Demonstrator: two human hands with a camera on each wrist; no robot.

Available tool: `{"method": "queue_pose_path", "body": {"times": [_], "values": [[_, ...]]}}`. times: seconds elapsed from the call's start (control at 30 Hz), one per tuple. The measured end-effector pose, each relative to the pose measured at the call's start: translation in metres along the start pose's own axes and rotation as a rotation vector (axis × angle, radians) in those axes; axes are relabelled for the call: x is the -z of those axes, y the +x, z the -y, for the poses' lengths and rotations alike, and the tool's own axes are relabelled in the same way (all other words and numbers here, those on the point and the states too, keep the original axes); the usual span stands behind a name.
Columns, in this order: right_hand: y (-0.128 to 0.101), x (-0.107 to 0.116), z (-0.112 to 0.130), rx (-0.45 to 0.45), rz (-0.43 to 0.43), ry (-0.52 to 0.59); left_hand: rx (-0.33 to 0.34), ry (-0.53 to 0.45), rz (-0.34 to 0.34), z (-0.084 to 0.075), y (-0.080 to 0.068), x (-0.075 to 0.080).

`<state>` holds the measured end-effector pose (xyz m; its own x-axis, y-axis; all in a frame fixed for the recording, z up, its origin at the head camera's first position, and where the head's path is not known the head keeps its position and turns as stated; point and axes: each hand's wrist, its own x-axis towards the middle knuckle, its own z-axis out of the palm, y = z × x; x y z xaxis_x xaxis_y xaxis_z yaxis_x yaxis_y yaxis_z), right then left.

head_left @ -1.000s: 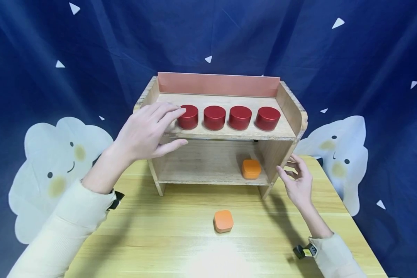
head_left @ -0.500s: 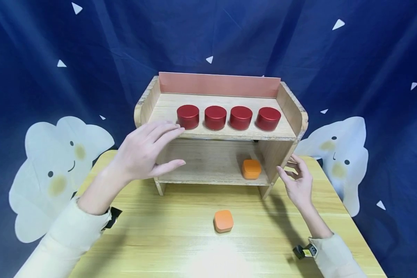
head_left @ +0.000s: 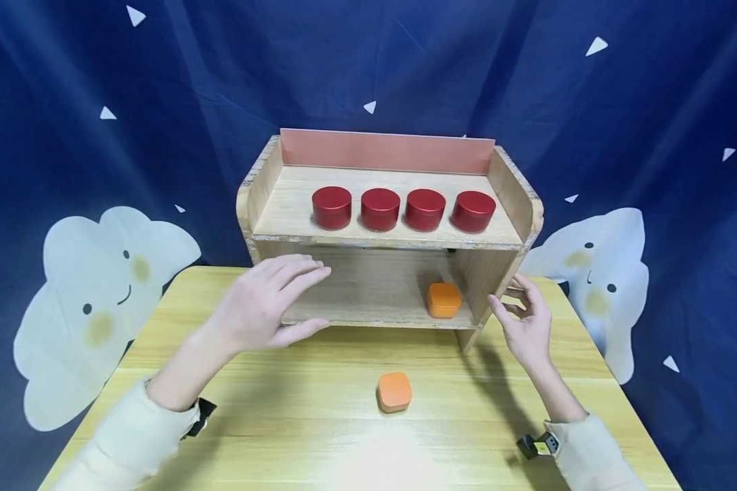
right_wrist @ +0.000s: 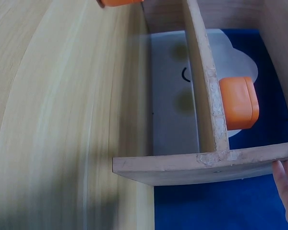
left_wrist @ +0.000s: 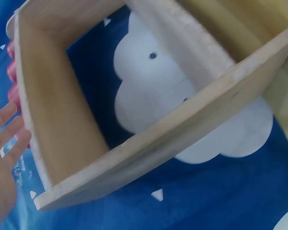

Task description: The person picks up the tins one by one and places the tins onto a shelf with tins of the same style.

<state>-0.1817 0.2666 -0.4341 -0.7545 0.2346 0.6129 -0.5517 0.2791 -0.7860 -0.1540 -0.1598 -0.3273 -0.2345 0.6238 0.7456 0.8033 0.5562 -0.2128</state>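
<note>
A two-tier wooden shelf point(head_left: 387, 240) stands on the table. Several round red tins point(head_left: 379, 209) form a row on its top board. On the lower board, near the right side, sits a small orange box with rounded corners point(head_left: 444, 300), seen also in the right wrist view. A second orange box point(head_left: 395, 391) lies on the table in front. My left hand point(head_left: 264, 300), fingers extended and thumb apart, hovers before the shelf's lower left and holds nothing. At the outer right side panel, my right hand point(head_left: 528, 320) rests its fingertips, also visible in the right wrist view.
The yellow wooden table point(head_left: 319, 436) extends in front of the shelf and to both sides. A pinkish back panel point(head_left: 387, 151) rises behind the tins. Beyond hangs a dark blue curtain point(head_left: 368, 61) with white cloud shapes and triangles.
My left hand has come down from the leftmost red tin to the level of the lower board, leaving that tin in full view. The right hand stays at the side panel.
</note>
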Motion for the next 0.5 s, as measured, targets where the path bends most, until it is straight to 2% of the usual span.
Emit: {"method": "queue_pose_path", "body": {"times": [0.3, 0.5], "values": [[0.000, -0.001, -0.001, -0.008, 0.001, 0.006, 0.047, -0.054, 0.098, -0.020, -0.028, -0.030], [-0.001, -0.001, 0.001, -0.019, -0.004, 0.001, 0.045, -0.089, 0.149, -0.034, -0.045, -0.050]]}}
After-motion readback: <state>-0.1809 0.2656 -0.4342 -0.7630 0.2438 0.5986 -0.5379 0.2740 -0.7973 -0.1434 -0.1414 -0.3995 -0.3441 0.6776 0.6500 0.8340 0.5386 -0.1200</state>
